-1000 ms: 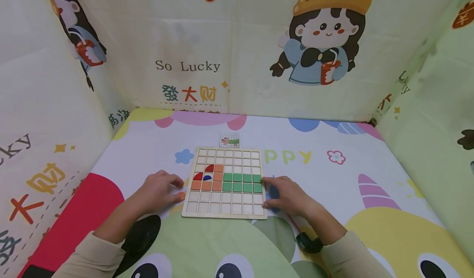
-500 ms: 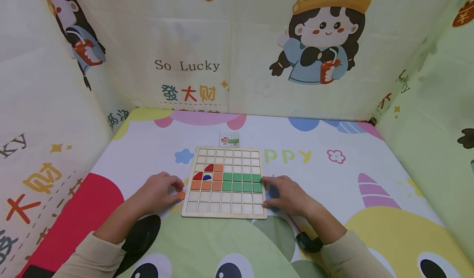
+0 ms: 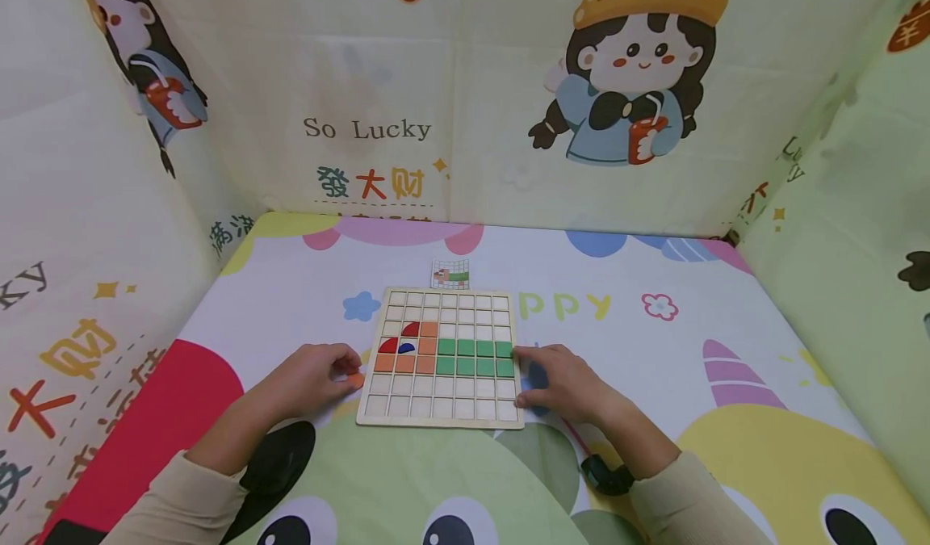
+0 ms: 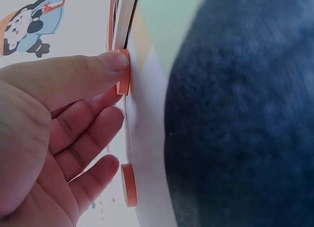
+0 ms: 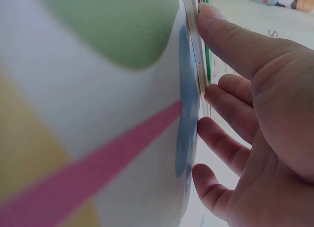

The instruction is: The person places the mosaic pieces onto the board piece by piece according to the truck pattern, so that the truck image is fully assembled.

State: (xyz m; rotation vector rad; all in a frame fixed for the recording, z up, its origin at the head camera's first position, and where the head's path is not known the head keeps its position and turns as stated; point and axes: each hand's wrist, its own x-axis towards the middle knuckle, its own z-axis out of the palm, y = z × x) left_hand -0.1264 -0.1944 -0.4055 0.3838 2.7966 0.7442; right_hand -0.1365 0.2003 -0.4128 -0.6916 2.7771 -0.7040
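Note:
A square wooden grid board (image 3: 436, 408) lies on the printed tablecloth. Orange, red, blue and green tiles fill part of it; the green tiles (image 3: 475, 358) make a block on the right. At the board's left edge my left hand (image 3: 316, 379) pinches a flat orange tile (image 4: 124, 72) between thumb and index finger, the index partly hidden. Another orange tile (image 4: 129, 185) lies on the cloth beyond the fingers. My right hand (image 3: 567, 383) touches the board's right edge with loosely bent fingers, the thumb (image 5: 211, 13) resting against the rim.
A small printed card (image 3: 450, 274) with a coloured grid picture lies just behind the board. Printed cloth walls (image 3: 494, 125) rise at the back and both sides. A black device (image 3: 606, 476) sits by the right wrist.
My left hand has sunk slightly, its knuckles lower, with the orange tile still at its fingertips. The right hand and the board look unmoved.

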